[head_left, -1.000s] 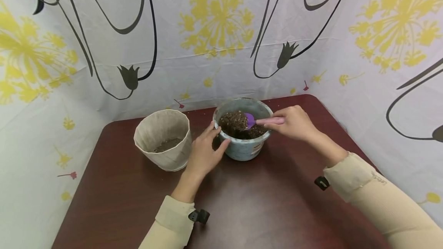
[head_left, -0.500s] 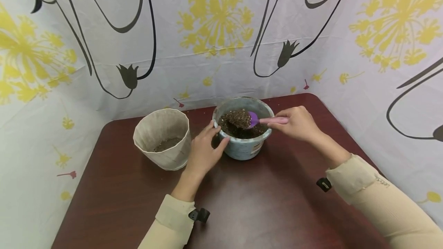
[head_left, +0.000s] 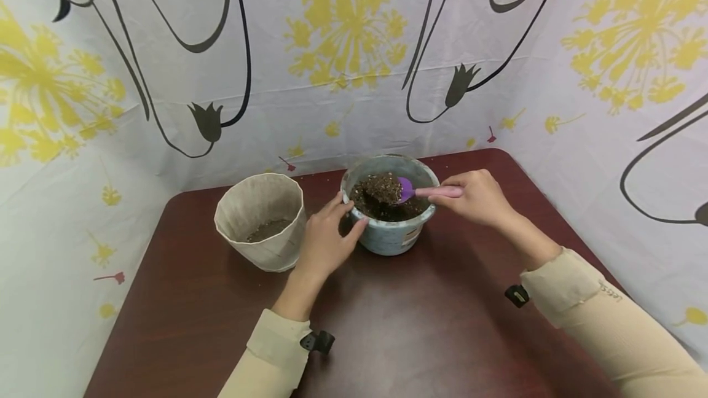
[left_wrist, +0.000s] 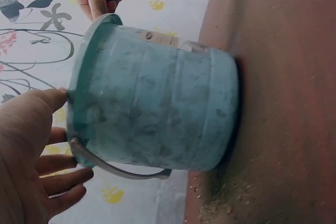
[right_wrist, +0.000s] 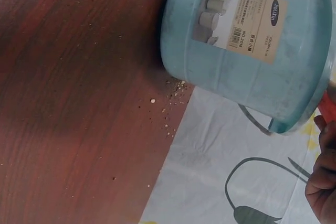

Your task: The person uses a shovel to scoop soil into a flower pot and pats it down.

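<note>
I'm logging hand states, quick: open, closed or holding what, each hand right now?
Left hand: open, touching the rim of the round light-blue plastic bucket.
Right hand: closed, holding the purple scoop by its pink handle.

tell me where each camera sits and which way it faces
Head: on the person's head, facing forward and down at the bucket and pale pot; left hand, right hand and sleeves show.
Left wrist: worn there, facing the bucket's wall; both hands show.
Right wrist: worn there, facing the bucket's label; right hand partly shows.
Both wrist views share the bucket.
</note>
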Demonstrator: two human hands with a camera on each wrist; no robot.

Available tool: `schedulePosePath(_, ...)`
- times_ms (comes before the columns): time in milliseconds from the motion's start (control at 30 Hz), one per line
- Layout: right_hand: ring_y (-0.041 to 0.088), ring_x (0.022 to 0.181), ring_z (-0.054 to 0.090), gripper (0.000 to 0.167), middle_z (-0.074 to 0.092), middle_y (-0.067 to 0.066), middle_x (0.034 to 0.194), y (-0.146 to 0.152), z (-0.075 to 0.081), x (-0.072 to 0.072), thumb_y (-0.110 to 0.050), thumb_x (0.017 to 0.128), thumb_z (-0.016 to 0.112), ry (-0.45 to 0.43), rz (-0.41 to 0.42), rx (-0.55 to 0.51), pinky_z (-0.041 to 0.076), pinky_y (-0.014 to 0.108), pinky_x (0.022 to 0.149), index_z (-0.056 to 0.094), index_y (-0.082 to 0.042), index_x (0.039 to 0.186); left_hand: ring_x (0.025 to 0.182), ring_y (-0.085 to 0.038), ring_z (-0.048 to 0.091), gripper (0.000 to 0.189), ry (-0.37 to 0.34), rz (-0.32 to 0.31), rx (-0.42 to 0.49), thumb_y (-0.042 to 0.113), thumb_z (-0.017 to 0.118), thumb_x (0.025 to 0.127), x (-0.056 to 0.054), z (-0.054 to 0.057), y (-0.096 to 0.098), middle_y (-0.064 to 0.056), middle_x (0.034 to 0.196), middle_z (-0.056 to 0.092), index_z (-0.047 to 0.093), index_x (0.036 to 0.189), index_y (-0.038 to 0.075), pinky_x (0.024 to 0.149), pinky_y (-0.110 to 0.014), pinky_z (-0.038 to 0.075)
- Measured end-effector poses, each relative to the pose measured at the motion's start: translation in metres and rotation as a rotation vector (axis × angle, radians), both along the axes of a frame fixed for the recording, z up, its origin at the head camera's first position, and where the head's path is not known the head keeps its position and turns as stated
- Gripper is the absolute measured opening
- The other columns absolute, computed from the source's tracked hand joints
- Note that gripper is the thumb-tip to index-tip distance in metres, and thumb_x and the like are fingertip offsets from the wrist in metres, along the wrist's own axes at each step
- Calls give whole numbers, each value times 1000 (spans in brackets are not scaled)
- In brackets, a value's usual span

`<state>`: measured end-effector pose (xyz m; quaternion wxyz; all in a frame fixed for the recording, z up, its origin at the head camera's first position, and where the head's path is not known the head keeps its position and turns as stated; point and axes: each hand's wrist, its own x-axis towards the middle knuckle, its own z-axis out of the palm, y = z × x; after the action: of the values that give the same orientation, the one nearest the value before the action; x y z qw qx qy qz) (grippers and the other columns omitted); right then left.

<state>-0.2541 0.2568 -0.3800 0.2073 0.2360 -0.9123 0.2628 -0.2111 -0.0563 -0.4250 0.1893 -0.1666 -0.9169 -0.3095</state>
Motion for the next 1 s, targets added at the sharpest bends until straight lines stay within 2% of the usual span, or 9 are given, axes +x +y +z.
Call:
schedulePosePath(133, 11, 55, 57, 16, 70, -6, 63, -2, 1, -3, -25, 78, 88, 21, 18, -8, 44, 30, 52, 79, -12, 75, 132, -33, 54, 52, 30, 4, -106, 50, 66, 95, -2, 8, -7, -10, 144, 58, 70, 129, 11, 108, -53, 42)
schedulePosePath(233, 11, 55, 56, 16, 70, -6, 63, -2, 3, -4, -24, 78, 88, 29, 37, -20, 43, 28, 51, 79, -12, 74, 136, -32, 51, 52, 39, 13, -142, 49, 68, 94, -2, 14, -13, -10, 144, 59, 70, 129, 11, 110, -53, 41)
schedulePosePath(533, 8, 51, 51, 12, 68, -12, 61, -3, 10, -7, -24, 81, 87, 31, 71, -52, 37, 23, 46, 80, -16, 74, 138, -32, 48, 51, 28, 30, -176, 48, 66, 96, -1, 24, -32, -9, 146, 57, 68, 131, 11, 109, -57, 41)
schedulePosePath(833, 6, 52, 53, 11, 71, -11, 64, -8, 14, -12, -25, 80, 88, 47, 88, -58, 38, 21, 47, 83, -15, 80, 136, -34, 50, 52, 35, 69, -195, 48, 65, 96, 1, 29, -52, -11, 146, 56, 67, 132, 11, 108, -57, 41)
schedulePosePath(1000, 6, 47, 46, 10, 68, -12, 60, -13, 19, -14, -25, 80, 88, 52, 104, -53, 35, 23, 45, 82, -17, 79, 136, -34, 50, 53, 15, 80, -202, 48, 64, 97, 3, 32, -62, -12, 147, 55, 67, 133, 10, 108, -58, 40)
